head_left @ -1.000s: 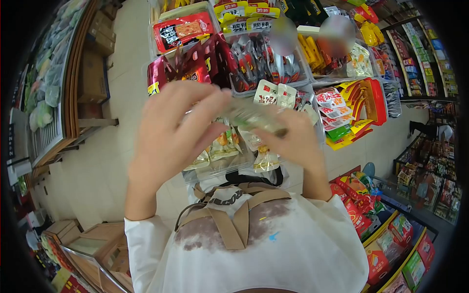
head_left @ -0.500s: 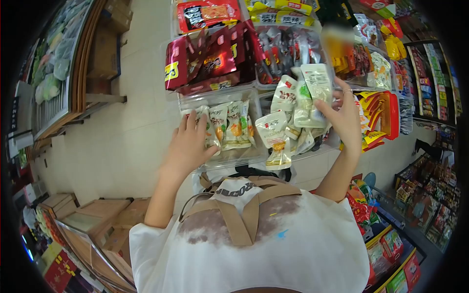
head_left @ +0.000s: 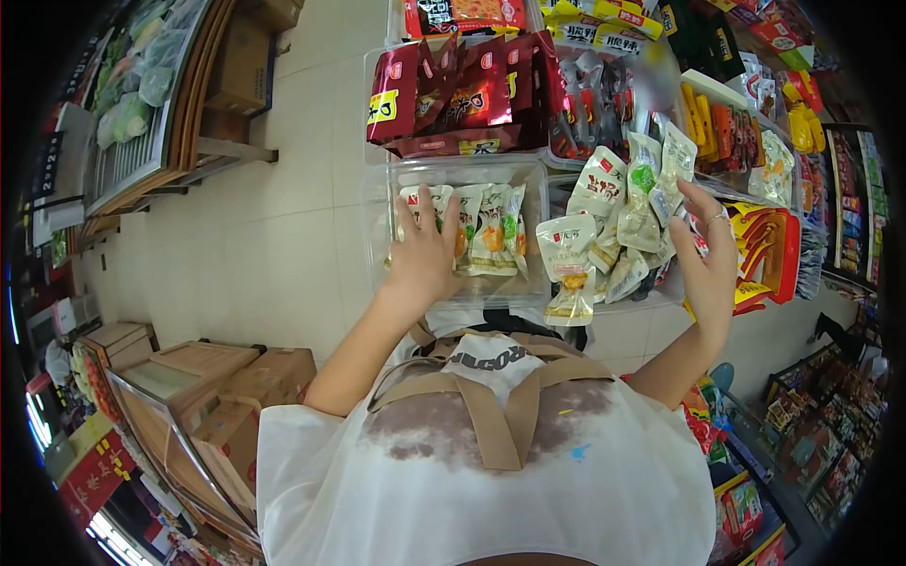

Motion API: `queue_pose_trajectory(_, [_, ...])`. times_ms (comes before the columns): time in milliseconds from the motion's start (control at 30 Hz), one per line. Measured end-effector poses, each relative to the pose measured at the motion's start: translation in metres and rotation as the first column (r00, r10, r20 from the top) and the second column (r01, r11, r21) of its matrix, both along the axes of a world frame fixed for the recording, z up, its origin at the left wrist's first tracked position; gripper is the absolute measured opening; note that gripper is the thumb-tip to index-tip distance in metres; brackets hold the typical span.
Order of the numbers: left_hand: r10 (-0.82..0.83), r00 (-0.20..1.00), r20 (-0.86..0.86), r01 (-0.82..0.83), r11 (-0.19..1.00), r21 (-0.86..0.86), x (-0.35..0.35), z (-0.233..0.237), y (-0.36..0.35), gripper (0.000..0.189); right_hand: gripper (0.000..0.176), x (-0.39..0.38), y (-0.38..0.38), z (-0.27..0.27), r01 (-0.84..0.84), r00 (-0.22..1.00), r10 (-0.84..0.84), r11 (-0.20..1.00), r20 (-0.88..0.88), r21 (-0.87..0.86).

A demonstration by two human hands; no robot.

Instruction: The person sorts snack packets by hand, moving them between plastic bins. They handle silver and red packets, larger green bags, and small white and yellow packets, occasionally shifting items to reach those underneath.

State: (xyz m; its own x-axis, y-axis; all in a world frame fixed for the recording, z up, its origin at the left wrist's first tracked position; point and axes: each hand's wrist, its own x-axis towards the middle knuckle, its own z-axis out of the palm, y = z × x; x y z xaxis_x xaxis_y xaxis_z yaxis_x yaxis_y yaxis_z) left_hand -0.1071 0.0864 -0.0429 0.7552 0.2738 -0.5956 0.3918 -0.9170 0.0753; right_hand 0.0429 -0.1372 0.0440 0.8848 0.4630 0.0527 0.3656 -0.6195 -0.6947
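My left hand (head_left: 422,259) lies with fingers spread over a row of white snack packets (head_left: 493,226) standing in a clear plastic bin (head_left: 453,172). Its fingertips rest on the leftmost packets. My right hand (head_left: 710,264) is open, thumb and fingers apart, at the right side of a loose pile of similar white vacuum packets (head_left: 640,203). A packet (head_left: 674,162) at the top of this pile leans close to my right fingertips. At the pile's near left, another white packet (head_left: 570,269) shows a golden-brown food picture. The pile mostly hides the bin beneath it.
Dark red snack bags (head_left: 453,94) fill the bin behind my left hand. Dark packets (head_left: 590,104) stand beside them. To the right is a red box (head_left: 781,255) of yellow-red packets. A vegetable rack (head_left: 142,123) and cardboard boxes (head_left: 250,396) stand at the left.
My right hand has let go of a white packet, which now rests on the pile, and its fingers have opened. My left hand stays over the row. The whole view has shifted.
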Motion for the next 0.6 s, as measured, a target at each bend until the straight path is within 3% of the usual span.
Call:
queue_pose_trajectory(100, [-0.006,0.999,0.054,0.006,1.0,0.008,-0.001,-0.005,-0.002,0.104,0.033,-0.002,0.005,0.007,-0.056,0.998,0.057,0.998,-0.017,0.03])
queue_pose_trajectory(267, [-0.091,0.994,0.062,0.075,0.971,0.226,0.003,-0.025,-0.016,0.098,0.031,-0.005,0.013,0.011,-0.144,0.99,0.143,0.986,0.02,0.082])
queue_pose_trajectory(367, [-0.114,0.991,0.072,0.099,0.977,0.19,0.001,-0.021,-0.009,0.091,0.028,-0.014,0.023,0.018,-0.232,0.973,0.229,0.967,0.032,0.11])
queue_pose_trajectory(400, [-0.111,0.991,0.072,0.095,0.977,0.193,0.001,-0.017,-0.003,0.091,0.027,-0.018,0.026,0.019,-0.369,0.929,0.368,0.911,0.043,0.182])
queue_pose_trajectory(433, [-0.092,0.987,0.134,0.081,0.993,0.08,0.001,-0.01,0.004,0.084,0.027,-0.022,0.03,0.019,-0.494,0.867,0.495,0.833,0.064,0.251])
queue_pose_trajectory(467, [-0.068,0.979,0.193,0.076,0.996,-0.036,0.0,-0.001,0.011,0.078,0.027,-0.025,0.036,0.02,-0.493,0.867,0.494,0.833,0.064,0.252])
queue_pose_trajectory(500, [-0.07,0.979,0.192,0.078,0.996,-0.035,-0.001,0.008,0.018,0.078,0.027,-0.028,0.042,0.021,-0.573,0.812,0.581,0.779,0.048,0.254])
queue_pose_trajectory(533, [0.002,0.972,0.234,0.032,0.989,-0.142,-0.002,0.018,0.025,0.071,0.026,-0.029,0.047,0.022,-0.647,0.749,0.662,0.718,0.033,0.256])
queue_pose_trajectory(567, [0.078,0.96,0.267,-0.009,0.968,-0.249,-0.001,0.026,0.029,0.066,0.026,-0.03,0.05,0.021,-0.645,0.751,0.66,0.72,0.035,0.255])
queue_pose_trajectory(600, [0.076,0.96,0.269,-0.007,0.969,-0.249,-0.002,0.032,0.029,0.066,0.026,-0.03,0.053,0.019,-0.628,0.773,0.632,0.75,0.055,0.207])
